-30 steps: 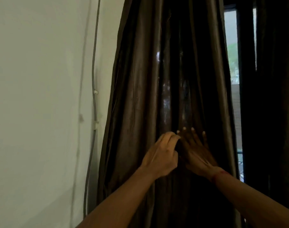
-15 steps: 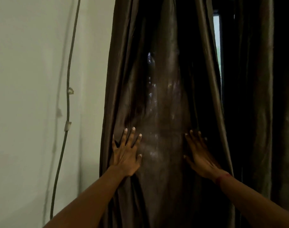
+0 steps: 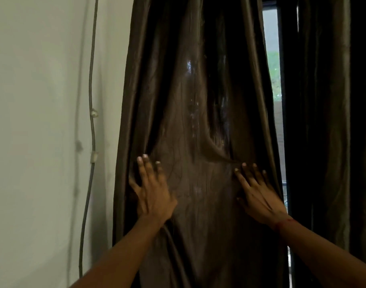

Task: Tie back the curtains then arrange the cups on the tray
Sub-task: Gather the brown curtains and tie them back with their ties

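- You have your left hand flat on the left side of the brown curtain, fingers straight and spread apart, holding nothing. It looks placed to press the folds together from that edge.
- Your right hand lies flat on the same panel's right side, fingers straight and slightly apart, nothing pinched. With a palm on each side, you appear set to gather the cloth into a bundle for tying.
- The curtain hangs in front of you between the wall and the window strip. The fabric is stretched smooth between your palms, and no tie-back shows.
- Count two hands, both on one panel.
- Count two curtain panels: the one you touch and a darker curtain at the right, untouched.
- Count one narrow strip of window between them.
- Count one cable down the wall, with two clips.
- Count no cups and no tray: none are in view.
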